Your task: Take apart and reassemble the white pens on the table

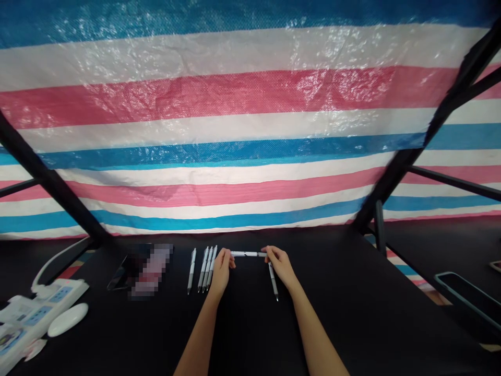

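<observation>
A white and grey pen [246, 254] is held level between my two hands above the black table [254, 334]. My left hand [222, 269] pinches its left end, and my right hand [278, 263] pinches the grey right end. Another pen [273, 282] lies just under my right hand, its grey tip toward me and its upper end partly hidden by the fingers. Left of my left hand several similar pens [206, 269] lie side by side, tips toward me. One single pen [191, 271] rests a little apart at their left.
A dark phone-like object [121, 271] lies at the left, beside a blurred patch. Further left are a white power strip [47, 308] and a white oval object [68, 319]. A phone [469, 300] lies at the right. Black frame bars and striped sheeting [235, 125] stand behind.
</observation>
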